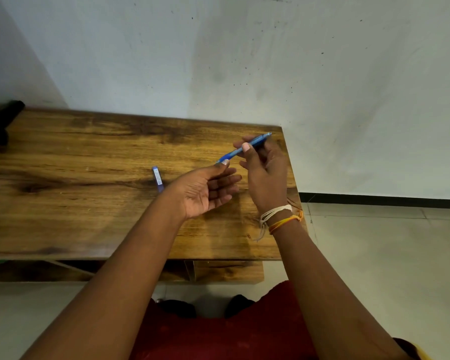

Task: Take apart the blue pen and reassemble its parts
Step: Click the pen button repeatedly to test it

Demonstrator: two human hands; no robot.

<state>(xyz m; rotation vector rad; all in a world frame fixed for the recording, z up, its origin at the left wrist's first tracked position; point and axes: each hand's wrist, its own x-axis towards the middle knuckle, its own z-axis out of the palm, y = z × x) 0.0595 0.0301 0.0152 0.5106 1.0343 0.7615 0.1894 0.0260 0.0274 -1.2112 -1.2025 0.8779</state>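
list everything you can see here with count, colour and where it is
blue pen: 1, blue, held above the right part of the table, tilted, its far end up and right
small blue and white case: 1, lying on the table left of the hands, partly hidden by the left wrist
wooden table: 1, brown, against the wall
dark object: 1, black, at the table's far left edge, too cut off to identify
wall: 1, whitish, marked, behind the table
thread wristbands: several, white and orange, on the right wrist
left hand: 1, palm up, thumb touching the pen's lower end
right hand: 1, gripping the pen's barrel
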